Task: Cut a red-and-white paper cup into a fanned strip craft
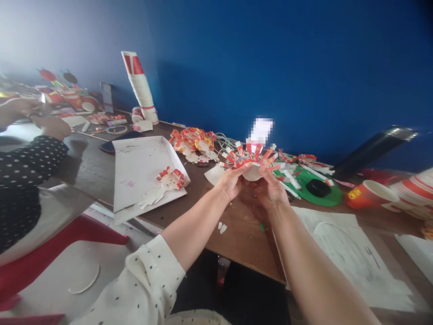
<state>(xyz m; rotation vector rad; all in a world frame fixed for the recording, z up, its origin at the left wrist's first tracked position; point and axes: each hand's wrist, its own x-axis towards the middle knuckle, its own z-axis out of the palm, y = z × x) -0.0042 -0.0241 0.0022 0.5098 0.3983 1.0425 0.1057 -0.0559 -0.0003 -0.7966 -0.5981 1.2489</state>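
Between both my hands is a paper cup cut into strips, its pale round base toward me. Red and white strips fan outward from it at the far side. My left hand grips its left edge, thumb on top. On the right edge, my right hand is closed with the fingers curled partly out of sight. A white paper piece lies just left of my left hand. Small white scraps rest on the brown table below the hands.
A white box lid with a cut paper figure stands left; behind it rises a tall cup stack. Orange paper cutouts pile near the blue wall. A green disc, paper cups and paper sheets lie right. Another person's sleeve is far left.
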